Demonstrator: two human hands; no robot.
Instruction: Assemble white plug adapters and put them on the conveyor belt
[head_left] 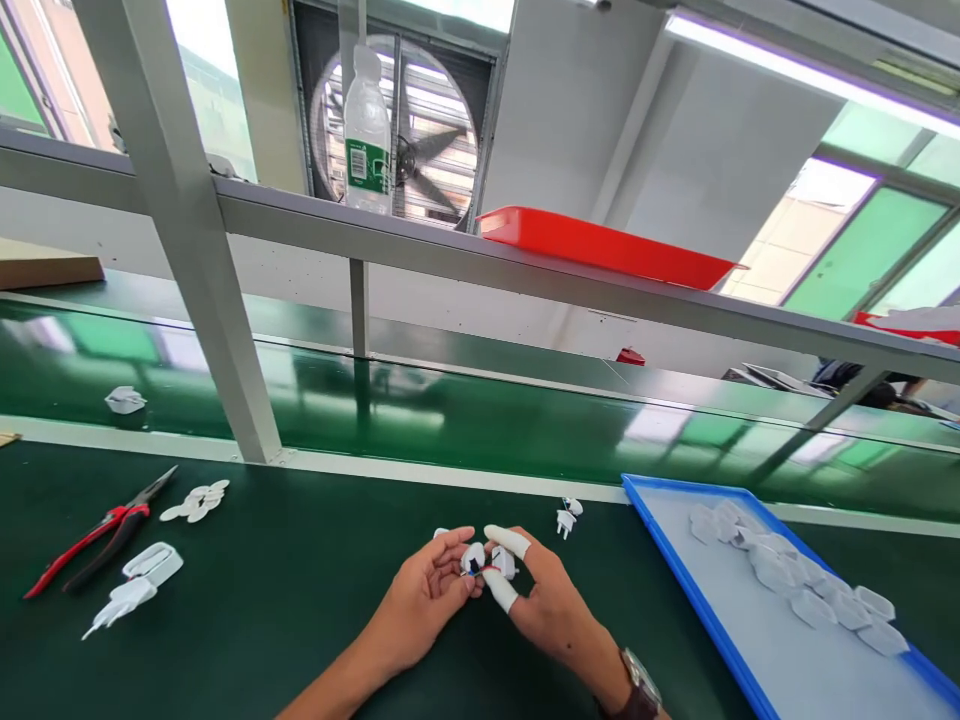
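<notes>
Left hand (424,598) | right hand (541,600) | both pinch white plug part (487,562)

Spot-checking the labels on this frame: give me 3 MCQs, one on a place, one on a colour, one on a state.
1. Where do the pliers lie?
A. In the blue tray
B. On the table, left of the hands
C. On the upper shelf

2. What colour is the flat tray on the upper shelf?
A. Red
B. Yellow
C. Black

3. How is the small white part held?
A. It lies alone on the belt
B. Left hand only
C. Between both hands

Key: 1 B, they lie on the green table at far left. 2 A, the shelf tray is red. 3 C, the left hand and the right hand both pinch it.
</notes>
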